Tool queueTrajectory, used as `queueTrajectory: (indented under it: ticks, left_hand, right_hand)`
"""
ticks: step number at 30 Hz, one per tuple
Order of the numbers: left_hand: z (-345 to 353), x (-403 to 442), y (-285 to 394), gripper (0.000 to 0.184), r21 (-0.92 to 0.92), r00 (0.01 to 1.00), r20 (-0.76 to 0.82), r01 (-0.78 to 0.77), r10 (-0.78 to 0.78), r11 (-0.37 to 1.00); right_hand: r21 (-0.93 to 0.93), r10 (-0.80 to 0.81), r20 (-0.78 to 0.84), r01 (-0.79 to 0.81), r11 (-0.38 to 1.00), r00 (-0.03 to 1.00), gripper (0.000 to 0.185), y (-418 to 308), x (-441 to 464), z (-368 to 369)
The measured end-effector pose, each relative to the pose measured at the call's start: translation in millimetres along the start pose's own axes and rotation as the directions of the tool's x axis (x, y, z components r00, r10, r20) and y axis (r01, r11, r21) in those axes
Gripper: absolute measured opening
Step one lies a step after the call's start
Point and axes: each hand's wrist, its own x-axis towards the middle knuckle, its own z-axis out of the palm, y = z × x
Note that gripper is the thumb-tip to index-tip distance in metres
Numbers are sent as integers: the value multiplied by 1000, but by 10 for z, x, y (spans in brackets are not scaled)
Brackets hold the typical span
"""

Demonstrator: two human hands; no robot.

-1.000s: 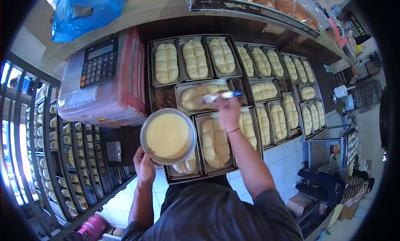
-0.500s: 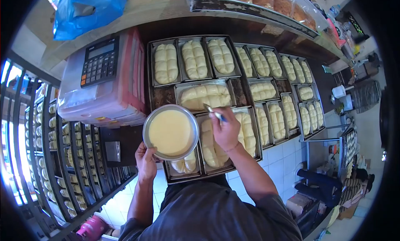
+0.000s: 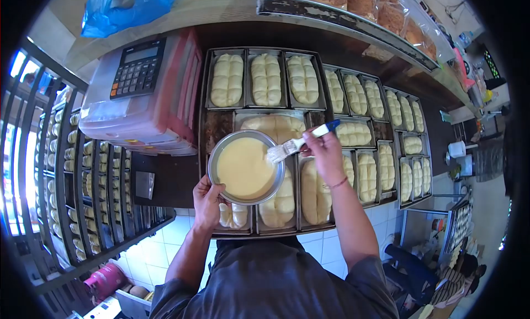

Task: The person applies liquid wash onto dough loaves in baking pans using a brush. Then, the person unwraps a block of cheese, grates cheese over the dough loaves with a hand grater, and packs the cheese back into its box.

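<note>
- Since the earlier frame, the brush (image 3: 292, 146) has gone from the crosswise loaf (image 3: 282, 126) to the bowl (image 3: 248, 201), which has shifted right over the tins.
- Around the bowl, segmented dough loaves (image 3: 265, 80) sit in metal tins (image 3: 247, 101) on the tabletop (image 3: 165, 181).
- Left of these tins, a calculator (image 3: 138, 68) lies on a translucent plastic box (image 3: 135, 117); farther left stands a barred rack (image 3: 69, 219) of loaves.
- A blue plastic bag (image 3: 124, 10) and a tray (image 3: 342, 20) of browned loaves lie on the shelf (image 3: 221, 5) beyond the tins.
- Closed around the white handle, the right hand (image 3: 324, 153) has the bristles (image 3: 280, 153) ahead of its grip, pointing left at the bowl's right rim; the blue handle end projects the other way.
- Thumb on the near-left rim, the left hand (image 3: 207, 203) grips the bowl of pale yellow liquid (image 3: 243, 167).
- Its fingers are partly hidden beneath the bowl, which covers part of the crosswise loaf and tins nearby. Whether the bristle tips touch the liquid is hard to tell.
- Another person (image 3: 450, 283), lower right, is small and distorted near the view's dark edge.
</note>
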Motion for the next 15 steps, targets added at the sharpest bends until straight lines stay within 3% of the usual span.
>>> queueTrajectory:
  ticks: [1,4,9,13,15]
  left_hand:
    - [37,-1,-51,15,2,1000,-7,-3,3,1000]
    - [298,-15,-168,19,2,1000,-25,-17,17,1000]
    - [845,-98,-189,10,-49,987,-161,-13,5,999]
    - [1061,-162,-324,12,-99,970,-245,-28,3,995]
    - [1107,-209,-407,13,-127,956,-295,-39,0,991]
  right_hand:
    - [-1,0,9,0,1000,1000,15,21,90,-170]
    - [238,162,125,-189,953,979,15,154,447,-676]
    - [358,192,220,-263,896,956,16,248,1186,-1267]
    - [217,132,232,-183,959,964,17,163,2091,-1595]
    - [-68,118,355,-100,993,927,19,108,2509,-1612]
